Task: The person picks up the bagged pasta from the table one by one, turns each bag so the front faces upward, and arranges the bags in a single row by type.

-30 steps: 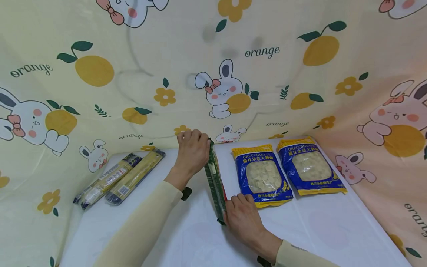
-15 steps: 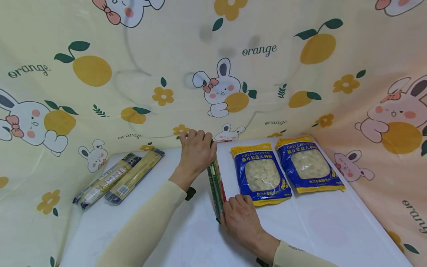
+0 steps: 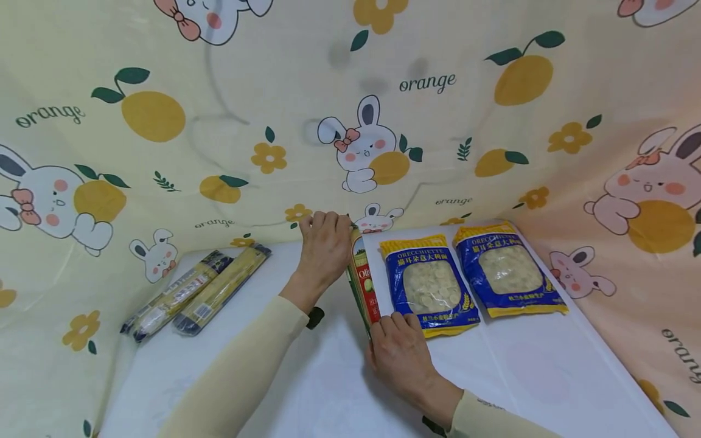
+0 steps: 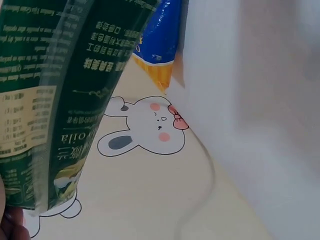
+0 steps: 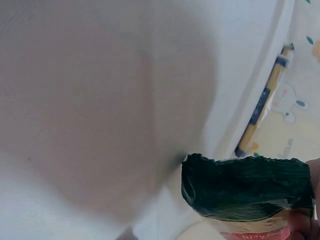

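A long green-and-red pasta packet [image 3: 364, 281] stands tilted on its edge between both hands, its red front with "Oli" lettering partly showing. The left hand [image 3: 324, 249] grips its far end from above. At the near end, the right hand [image 3: 402, 359] holds the packet with curled fingers. The left wrist view shows the packet's green printed back [image 4: 70, 100], with a bit of the left hand's fingers [image 4: 16, 225] at the lower corner. In the right wrist view appear its crimped green end [image 5: 245, 185] and the right hand's fingers [image 5: 301, 222].
Two blue-and-yellow orecchiette bags, one nearer [image 3: 432, 286] and one farther right [image 3: 512, 271], lie right of the packet. Two slim clear packs of long pasta [image 3: 221, 292] lie at the left. A patterned cloth [image 3: 306, 73] rises behind the white table [image 3: 323, 389].
The packet has turned from nearly edge-on, green side showing, so that more of its red front shows. Both hands keep hold of it; the left has shifted slightly right.
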The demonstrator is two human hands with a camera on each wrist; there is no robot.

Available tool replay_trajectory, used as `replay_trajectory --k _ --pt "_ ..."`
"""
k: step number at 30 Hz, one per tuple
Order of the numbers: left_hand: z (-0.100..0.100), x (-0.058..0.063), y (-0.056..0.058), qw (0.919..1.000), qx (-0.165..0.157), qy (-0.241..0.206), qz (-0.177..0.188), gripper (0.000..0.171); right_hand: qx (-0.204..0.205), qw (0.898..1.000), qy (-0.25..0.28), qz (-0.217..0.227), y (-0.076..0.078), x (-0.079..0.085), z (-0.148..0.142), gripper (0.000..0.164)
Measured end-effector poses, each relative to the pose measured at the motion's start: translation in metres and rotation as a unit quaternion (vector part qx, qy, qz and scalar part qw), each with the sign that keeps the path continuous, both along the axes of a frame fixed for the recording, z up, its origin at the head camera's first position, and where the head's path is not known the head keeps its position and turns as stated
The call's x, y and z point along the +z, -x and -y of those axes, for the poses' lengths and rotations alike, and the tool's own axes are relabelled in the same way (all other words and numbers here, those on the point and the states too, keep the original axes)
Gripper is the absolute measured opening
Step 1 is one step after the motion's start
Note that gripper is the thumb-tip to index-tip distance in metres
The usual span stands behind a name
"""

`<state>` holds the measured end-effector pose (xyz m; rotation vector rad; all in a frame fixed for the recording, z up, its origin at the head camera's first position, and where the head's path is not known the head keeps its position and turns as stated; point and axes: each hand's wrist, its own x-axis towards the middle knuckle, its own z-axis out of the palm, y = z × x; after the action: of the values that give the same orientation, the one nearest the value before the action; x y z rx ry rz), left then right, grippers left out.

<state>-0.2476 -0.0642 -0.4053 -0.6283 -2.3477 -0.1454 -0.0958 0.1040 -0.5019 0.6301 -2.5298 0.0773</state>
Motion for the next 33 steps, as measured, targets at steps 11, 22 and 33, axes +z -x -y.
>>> replay_trajectory --k 11,22,33 --pt "0.032 -0.021 0.007 0.9993 0.021 0.014 0.027 0.016 0.028 0.998 -0.017 0.047 -0.001 -0.01 0.019 0.038" --pt "0.067 -0.043 0.006 0.993 0.019 -0.01 0.116 0.015 0.0 0.998 0.013 0.063 0.02 -0.019 -0.003 0.033" --pt "0.067 -0.052 0.007 0.9924 0.017 -0.042 0.114 0.015 -0.012 0.988 0.013 0.154 0.033 -0.016 0.009 0.048"
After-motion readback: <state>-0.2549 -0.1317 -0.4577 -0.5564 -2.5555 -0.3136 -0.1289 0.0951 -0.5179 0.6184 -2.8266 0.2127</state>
